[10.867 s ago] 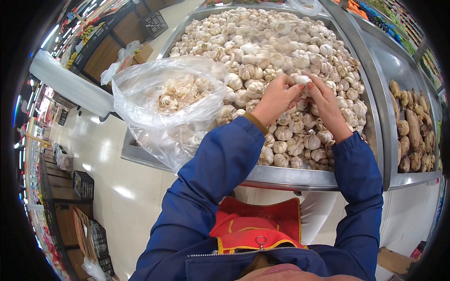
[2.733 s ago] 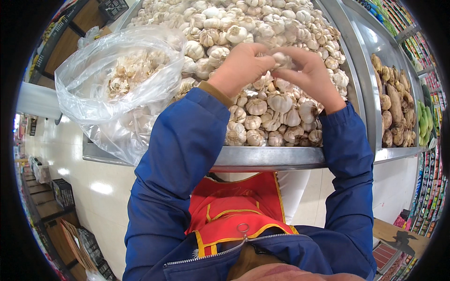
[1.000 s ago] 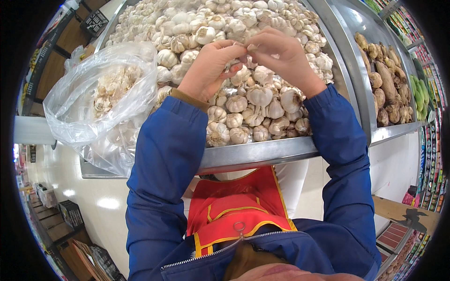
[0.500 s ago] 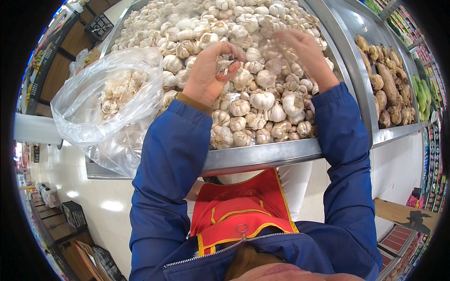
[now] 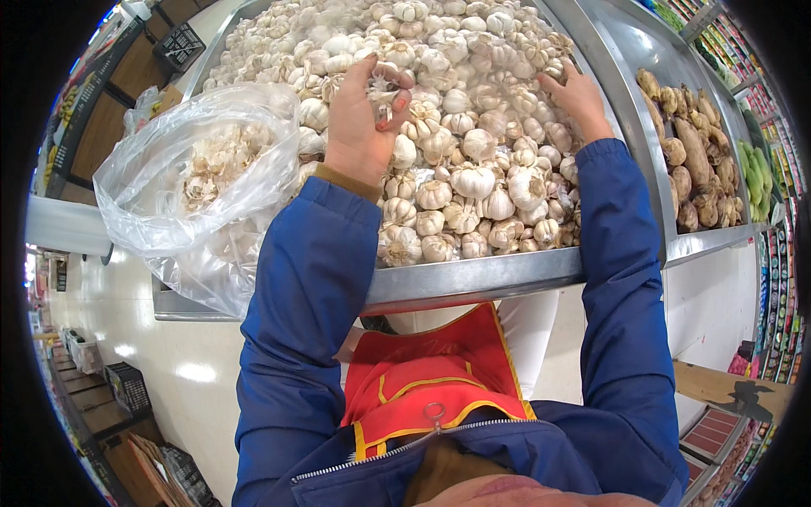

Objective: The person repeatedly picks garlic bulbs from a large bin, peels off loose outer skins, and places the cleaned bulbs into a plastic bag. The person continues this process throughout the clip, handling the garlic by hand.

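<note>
Over the heap of garlic bulbs [image 5: 473, 182], my left hand [image 5: 359, 127] is curled with its palm turned up. Papery garlic skins [image 5: 384, 87] show between its thumb and fingers. My right hand [image 5: 581, 101] reaches to the heap's right side, thumb and fingers apart at the bulbs there. I see nothing held in it; its fingertips are partly lost among the garlic. Left of my left hand lies a clear plastic bag [image 5: 139, 215], its mouth wide. Loose garlic skins [image 5: 221, 160] are piled inside it.
A metal rim [image 5: 473, 281] runs along the front of the garlic bin. To the right, a second metal bin holds brown root vegetables [image 5: 697, 152], with green vegetables [image 5: 758, 177] beyond. A plastic roll [image 5: 68, 226] sticks out at left. Black crates [image 5: 127, 387] stand lower left.
My right hand has moved right and slightly down, to the heap's right edge. My left hand has shifted a little left, its fingers turned more upward, garlic skins still in it.
</note>
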`<act>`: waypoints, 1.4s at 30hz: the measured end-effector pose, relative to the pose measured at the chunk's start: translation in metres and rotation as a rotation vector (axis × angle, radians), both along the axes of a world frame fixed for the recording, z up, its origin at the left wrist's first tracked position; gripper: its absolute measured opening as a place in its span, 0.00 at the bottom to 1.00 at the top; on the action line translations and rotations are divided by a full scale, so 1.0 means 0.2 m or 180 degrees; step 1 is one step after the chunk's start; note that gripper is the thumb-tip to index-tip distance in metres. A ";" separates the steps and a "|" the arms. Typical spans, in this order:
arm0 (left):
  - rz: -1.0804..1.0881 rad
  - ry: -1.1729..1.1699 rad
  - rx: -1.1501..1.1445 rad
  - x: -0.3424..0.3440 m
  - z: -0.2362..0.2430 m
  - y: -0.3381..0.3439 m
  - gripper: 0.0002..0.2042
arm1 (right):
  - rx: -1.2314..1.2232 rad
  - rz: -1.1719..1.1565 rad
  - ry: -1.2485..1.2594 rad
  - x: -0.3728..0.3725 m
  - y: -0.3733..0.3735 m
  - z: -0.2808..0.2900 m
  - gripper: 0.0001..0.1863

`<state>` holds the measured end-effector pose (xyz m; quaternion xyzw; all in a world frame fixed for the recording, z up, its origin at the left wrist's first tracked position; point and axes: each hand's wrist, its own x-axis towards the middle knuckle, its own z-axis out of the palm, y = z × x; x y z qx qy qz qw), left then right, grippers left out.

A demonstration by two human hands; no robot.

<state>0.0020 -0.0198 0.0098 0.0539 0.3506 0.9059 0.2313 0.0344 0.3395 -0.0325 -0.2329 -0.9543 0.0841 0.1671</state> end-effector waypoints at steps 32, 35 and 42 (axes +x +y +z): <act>-0.0630 0.0883 -0.1234 0.10 -0.05 0.11 0.08 | -0.2617 0.3127 0.1159 0.19 -0.79 0.23 0.43; -0.0670 0.0904 -0.1216 0.08 -0.05 0.09 0.07 | -0.2564 0.3116 0.0521 0.20 -0.78 0.23 0.42; -0.0680 0.1014 -0.1420 0.10 -0.01 0.10 0.12 | -0.1313 0.2858 0.0813 0.23 -0.79 0.28 0.31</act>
